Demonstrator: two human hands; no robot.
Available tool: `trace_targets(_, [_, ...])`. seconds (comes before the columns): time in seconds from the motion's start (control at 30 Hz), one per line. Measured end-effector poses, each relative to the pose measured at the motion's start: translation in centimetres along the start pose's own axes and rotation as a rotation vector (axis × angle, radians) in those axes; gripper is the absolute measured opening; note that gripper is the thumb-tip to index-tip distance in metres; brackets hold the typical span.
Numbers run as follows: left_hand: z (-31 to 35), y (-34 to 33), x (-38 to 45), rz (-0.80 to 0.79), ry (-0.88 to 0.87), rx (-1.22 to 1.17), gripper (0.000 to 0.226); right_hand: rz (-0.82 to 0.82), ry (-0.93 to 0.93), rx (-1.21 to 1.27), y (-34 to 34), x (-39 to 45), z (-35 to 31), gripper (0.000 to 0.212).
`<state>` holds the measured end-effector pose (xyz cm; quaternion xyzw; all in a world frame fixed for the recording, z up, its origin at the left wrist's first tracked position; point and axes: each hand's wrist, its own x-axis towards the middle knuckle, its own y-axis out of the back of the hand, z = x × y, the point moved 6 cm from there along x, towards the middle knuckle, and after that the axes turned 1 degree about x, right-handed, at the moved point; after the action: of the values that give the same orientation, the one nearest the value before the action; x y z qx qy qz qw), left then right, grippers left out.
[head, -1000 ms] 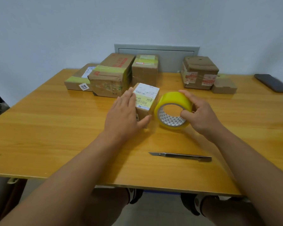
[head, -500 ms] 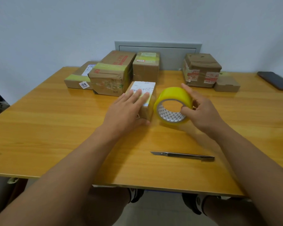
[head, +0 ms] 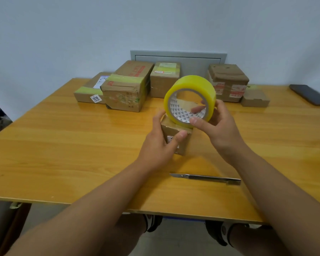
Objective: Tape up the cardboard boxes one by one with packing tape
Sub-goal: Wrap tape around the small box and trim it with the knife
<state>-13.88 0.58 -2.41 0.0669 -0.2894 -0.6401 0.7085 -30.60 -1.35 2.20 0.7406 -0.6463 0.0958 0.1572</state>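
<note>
Holding the small cardboard box (head: 175, 138) near the middle of the desk (head: 63, 145), the left hand (head: 160, 145) curls round its left side, thumb pressed on the near face, while the right hand (head: 216, 124) grips the yellow packing tape roll (head: 189, 99) with the thumb on its near rim and fingers reaching through the core; the roll stands upright, its lower edge touching the top of the box. The box looks light and fairly stiff, so it will likely slide on the glossy wood unless pinned from the side, as the left hand does. The roll is rigid and broad, best taken through the core so it can turn, and its film looks thin and prone to stick to itself. A utility knife (head: 205, 178) lies toward the near edge, just beside the right forearm, blade end pointing left, and could be knocked. Along the far edge sit other cardboard boxes: a large taped one (head: 125, 93), a flat one (head: 90, 91) to its left, a tall one (head: 163, 80) behind the roll, and two more (head: 228, 83) toward the right. A dark phone (head: 309, 94) rests near the far right corner, well apart.
</note>
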Motion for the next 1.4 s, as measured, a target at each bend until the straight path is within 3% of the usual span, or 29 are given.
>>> trace_targets(0.17, [0.3,-0.1,0.0,0.105,-0.131,0.131,0.100,-0.022,-0.011,0.012,-0.7,0.3,0.3,0.037])
trace_targets(0.47, [0.6,-0.3,0.4,0.158,-0.152,0.187,0.078,-0.016,-0.017,0.019,-0.5,0.5,-0.3,0.042])
trace_targets(0.77, [-0.3,0.7,0.8,0.164,-0.110,0.262,0.088,0.076,0.041,-0.044,2.9,1.4,-1.3,0.065])
trace_targets(0.93, [-0.2,1.6,1.3,0.172,-0.068,0.287,0.089,0.047,0.024,-0.133,4.0,1.3,-0.3,0.066])
trace_targets(1.1, [0.3,2.0,1.5,0.111,-0.111,0.628,0.086,0.031,-0.028,-0.161,3.9,1.1,1.6,0.066])
trace_targets(1.23, [1.8,1.4,1.9,0.053,-0.373,0.966,0.082,0.024,-0.035,-0.174,3.9,1.2,1.9,0.068])
trace_targets(1.33, [2.0,0.6,2.1,-0.086,-0.417,0.997,0.083,0.021,-0.043,-0.172,3.8,1.3,2.0,0.070])
trace_targets(1.4, [2.3,0.9,2.3,-0.091,-0.404,0.991,0.081,0.024,-0.048,-0.170,3.7,1.3,2.2,0.070])
